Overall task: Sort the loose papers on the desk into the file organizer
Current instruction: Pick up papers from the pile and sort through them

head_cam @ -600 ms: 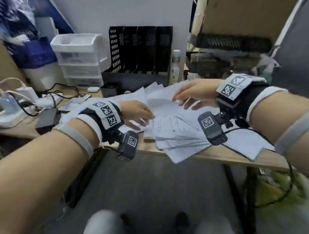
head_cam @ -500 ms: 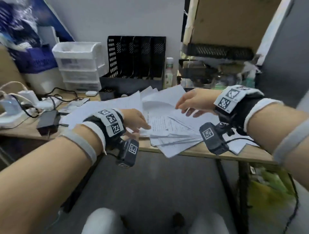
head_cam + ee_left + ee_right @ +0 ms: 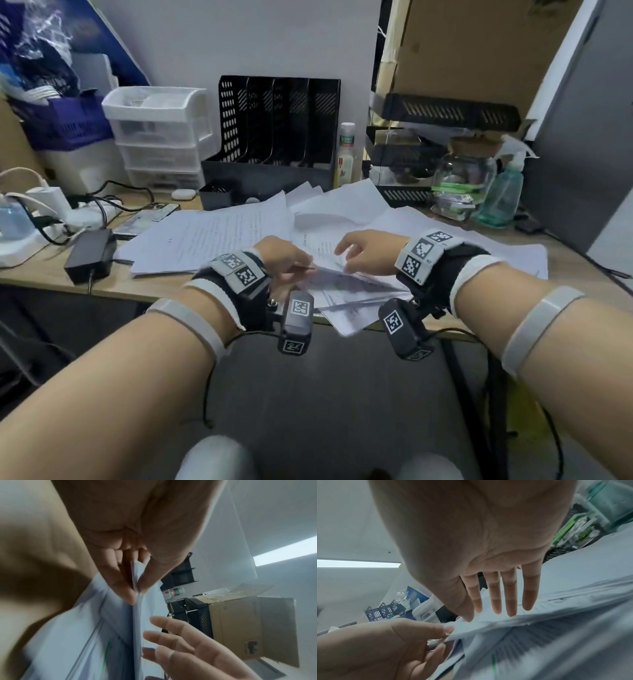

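Several loose white papers (image 3: 219,236) lie fanned over the wooden desk (image 3: 41,274). Behind them against the wall stands the black mesh file organizer (image 3: 277,137), its slots holding nothing I can see. My left hand (image 3: 291,263) pinches the near edge of a thin stack of sheets (image 3: 137,615) between thumb and fingers (image 3: 123,591), lifting that edge off the desk. My right hand (image 3: 356,253) lies over the same stack with straight, spread fingers (image 3: 510,601) whose tips touch the top sheet (image 3: 539,609).
White plastic drawers (image 3: 157,137) stand left of the organizer; a charger brick (image 3: 90,253), cables and a power strip (image 3: 85,214) lie at the left. A small bottle (image 3: 346,154), black trays (image 3: 404,164), a jar (image 3: 462,171) and a sanitizer bottle (image 3: 503,192) crowd the right.
Both hands have drawn back toward the desk's near edge. My left hand has taken hold of the stack's edge and raised it; my right hand came down onto the sheets.
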Motion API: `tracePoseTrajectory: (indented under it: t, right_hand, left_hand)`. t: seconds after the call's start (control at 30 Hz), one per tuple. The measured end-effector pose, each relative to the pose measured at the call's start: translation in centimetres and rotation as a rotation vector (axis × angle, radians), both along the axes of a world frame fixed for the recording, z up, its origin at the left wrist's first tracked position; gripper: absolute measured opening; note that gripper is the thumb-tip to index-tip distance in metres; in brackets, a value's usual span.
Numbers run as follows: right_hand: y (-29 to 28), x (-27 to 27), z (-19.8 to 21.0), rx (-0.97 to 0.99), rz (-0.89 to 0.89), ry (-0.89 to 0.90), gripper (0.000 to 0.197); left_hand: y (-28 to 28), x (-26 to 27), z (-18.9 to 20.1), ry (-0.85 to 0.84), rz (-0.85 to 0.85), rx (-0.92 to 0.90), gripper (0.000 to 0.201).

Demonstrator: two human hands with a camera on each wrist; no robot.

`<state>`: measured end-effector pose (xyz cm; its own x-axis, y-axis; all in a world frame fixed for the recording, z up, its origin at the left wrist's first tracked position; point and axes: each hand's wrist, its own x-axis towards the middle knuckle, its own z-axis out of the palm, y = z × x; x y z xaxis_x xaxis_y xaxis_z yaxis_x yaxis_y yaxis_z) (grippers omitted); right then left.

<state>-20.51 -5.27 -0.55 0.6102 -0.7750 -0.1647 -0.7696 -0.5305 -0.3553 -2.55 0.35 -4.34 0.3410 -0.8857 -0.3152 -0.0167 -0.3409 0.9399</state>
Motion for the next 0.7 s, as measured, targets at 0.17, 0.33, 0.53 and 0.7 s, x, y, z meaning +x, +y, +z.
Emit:
tracePoseTrajectory:
  t: [0.17,0.33,0.53,0.7]
  right_hand:
    - [-7.5,2.4,1.7,0.101,-0.019,-0.120,0.048]
    - [-14.8,3.7,3.1,-0.001,-0.186,-0.253,0.085]
    - [-17.1,3.4,2.6,0.084,-0.253,-0.293,0.073]
    - [-13.0,2.2,2.2,-0.012,-0.240,-0.557,0.022]
  left_hand:
    - [-4.2,3.7,3.4,-0.051,-0.137,-0.167,0.031]
    - [-8.7,8.1,5.6,0.069,-0.178,-0.290,0.028]
    - [-10.1,10.2,6.7,0.061,-0.114,-0.312,0.029]
    - [-6.9,10.6,4.7,0.106,0.135,-0.506,0.023]
